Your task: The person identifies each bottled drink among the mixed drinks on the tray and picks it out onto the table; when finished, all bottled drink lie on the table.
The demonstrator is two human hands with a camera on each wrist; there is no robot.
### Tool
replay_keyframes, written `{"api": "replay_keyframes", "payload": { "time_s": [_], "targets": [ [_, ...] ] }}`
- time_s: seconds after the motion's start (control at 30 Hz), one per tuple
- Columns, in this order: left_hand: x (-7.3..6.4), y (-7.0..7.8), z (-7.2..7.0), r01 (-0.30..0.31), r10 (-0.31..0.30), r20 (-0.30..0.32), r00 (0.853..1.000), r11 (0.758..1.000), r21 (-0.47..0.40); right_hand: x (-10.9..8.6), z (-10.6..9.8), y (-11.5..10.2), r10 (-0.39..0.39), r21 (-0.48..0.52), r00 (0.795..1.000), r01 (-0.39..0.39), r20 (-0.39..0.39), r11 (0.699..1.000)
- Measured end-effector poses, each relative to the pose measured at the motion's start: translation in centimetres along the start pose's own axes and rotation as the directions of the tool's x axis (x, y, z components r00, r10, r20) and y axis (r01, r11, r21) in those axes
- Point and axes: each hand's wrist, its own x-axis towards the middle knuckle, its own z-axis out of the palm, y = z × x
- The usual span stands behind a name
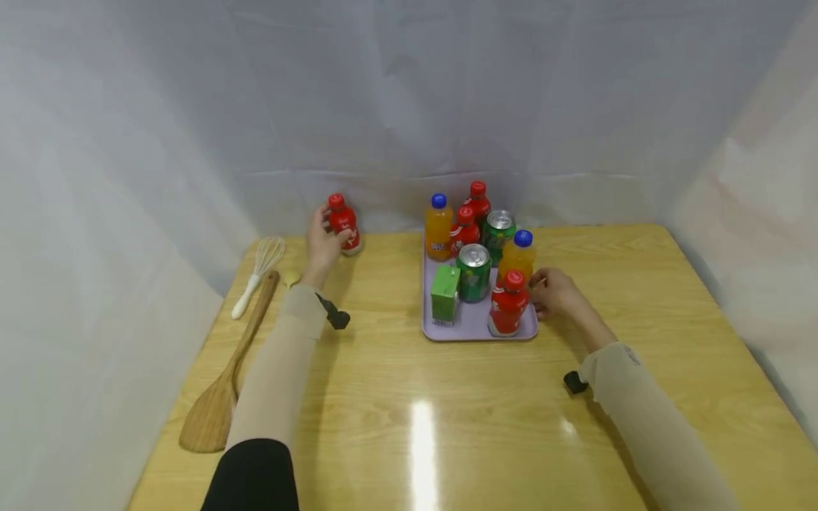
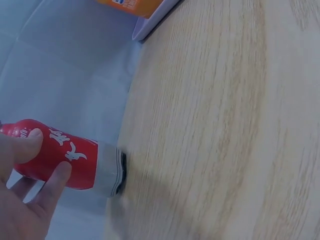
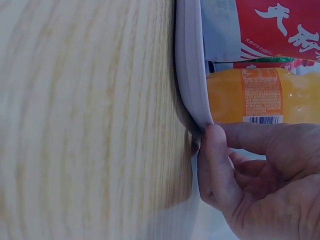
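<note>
Left wrist: left hand grips the red-labelled bottle, fingers curled round the label. Looks plastic and fairly stiff; probably full, so some heft. Printed sleeve may be slick. Mid-body is the place to hold. Base is by the table's back edge; touching or just above, can't tell.

Right wrist: right hand pinches the lilac tray by its rim near a rounded corner, fingertips pressed together. I'd guess thin, rigid plastic: light bare, heavy loaded. Opposite rims are the sound hold; tall bottles would tip first.

Head: from where I stand, the gripped bottle's at the back, left of the tray and well apart from it. Aboard, upright: orange drink bottles, red bottles, green soda cans, green drink carton. Balloon whisk and wooden spatula lie far left. Tabletop is glossy wood-grain, probably slides easily. White sheeting hangs behind and both sides; tight at the back.
</note>
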Motion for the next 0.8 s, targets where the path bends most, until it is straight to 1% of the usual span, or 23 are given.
{"api": "replay_keyframes", "payload": {
  "time_s": [0.1, 0.27, 0.3, 0.37, 0.4, 0.43, 0.47, 0.5, 0.57, 0.6, 0.67, 0.73, 0.8],
  "targets": [
    [0.0, 0.3, 0.0, 0.000, -0.001, 0.023, 1.000, 0.999, 0.041, -0.1, -0.2, -0.1, 0.002, -0.009, 1.000, -0.002, 0.008, 1.000],
    [-0.3, 0.8, -0.5, 0.025, -0.032, 0.062, 0.998, 0.992, 0.122, -0.2, -0.1, -0.2, 0.007, 0.001, 1.000, -0.007, 0.027, 1.000],
    [-0.3, 1.0, -0.6, 0.022, -0.031, 0.066, 0.997, 0.990, 0.136, -0.2, -0.1, -0.2, 0.006, 0.003, 1.000, -0.006, 0.027, 1.000],
    [-0.8, 1.6, -0.8, -0.006, -0.003, 0.054, 0.999, 0.986, 0.166, -0.4, 0.1, -0.1, 0.007, 0.009, 1.000, -0.007, 0.028, 1.000],
    [-1.0, 2.1, -0.8, -0.029, 0.022, 0.040, 0.999, 0.984, 0.179, -0.5, 0.1, 0.0, 0.007, 0.009, 1.000, -0.007, 0.028, 1.000],
    [-1.3, 2.7, -0.8, -0.055, 0.053, 0.019, 0.998, 0.979, 0.194, -0.6, 0.1, 0.0, 0.006, 0.010, 1.000, -0.006, 0.027, 1.000],
    [-1.6, 3.4, -0.7, -0.095, 0.099, -0.008, 0.995, 0.974, 0.207, -0.7, 0.1, 0.1, 0.002, 0.006, 1.000, -0.002, 0.025, 1.000],
    [-1.8, 4.2, -0.5, -0.142, 0.153, -0.034, 0.988, 0.965, 0.223, -0.8, 0.1, 0.2, -0.001, 0.003, 1.000, 0.000, 0.025, 1.000],
    [-2.4, 6.0, 0.0, -0.227, 0.247, -0.067, 0.967, 0.949, 0.218, -0.8, 0.0, 0.2, -0.011, 0.005, 1.000, 0.010, 0.017, 1.000],
    [-2.5, 6.7, 0.3, -0.277, 0.298, -0.074, 0.952, 0.937, 0.213, -0.8, 0.0, 0.2, -0.017, 0.005, 1.000, 0.017, 0.012, 1.000],
    [-2.7, 8.1, 1.1, -0.363, 0.379, -0.058, 0.923, 0.912, 0.191, -0.8, 0.0, 0.1, -0.030, 0.013, 1.000, 0.030, 0.004, 0.999],
    [-2.9, 9.1, 1.9, -0.403, 0.407, -0.007, 0.914, 0.906, 0.129, -0.8, 0.1, -0.1, -0.046, 0.025, 0.999, 0.046, -0.005, 0.999],
    [-3.0, 9.7, 2.8, -0.419, 0.417, 0.045, 0.908, 0.904, 0.078, -0.8, 0.2, -0.2, -0.062, 0.029, 0.998, 0.062, -0.011, 0.998]
  ]
}}
